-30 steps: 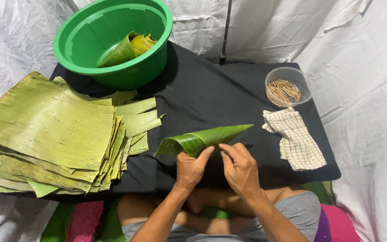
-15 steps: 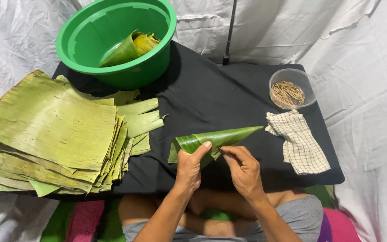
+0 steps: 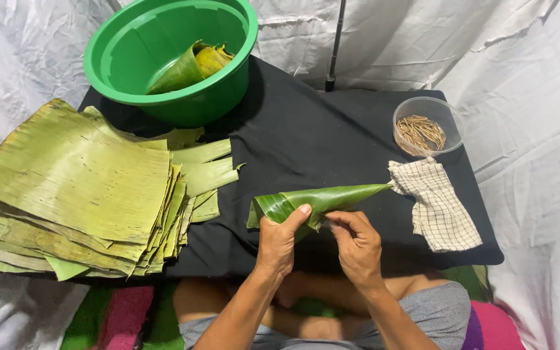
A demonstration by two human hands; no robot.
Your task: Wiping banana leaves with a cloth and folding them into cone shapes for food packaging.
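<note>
A green banana leaf rolled into a cone (image 3: 322,199) lies sideways over the black table (image 3: 306,139), its tip pointing right. My left hand (image 3: 278,241) grips the wide end, thumb on top. My right hand (image 3: 356,241) pinches the cone's lower edge near the middle. A thick stack of flat banana leaves (image 3: 72,188) lies at the left. A green basin (image 3: 170,58) at the back left holds finished leaf cones (image 3: 192,68).
A clear round tub of thin wooden sticks (image 3: 426,126) stands at the back right. A checked cloth (image 3: 435,207) lies in front of it. White sheeting surrounds the table. A dark pole (image 3: 335,48) rises behind it.
The cone has shifted slightly right and been rolled tighter. My left thumb now presses on the wide end while my right hand stays under the middle.
</note>
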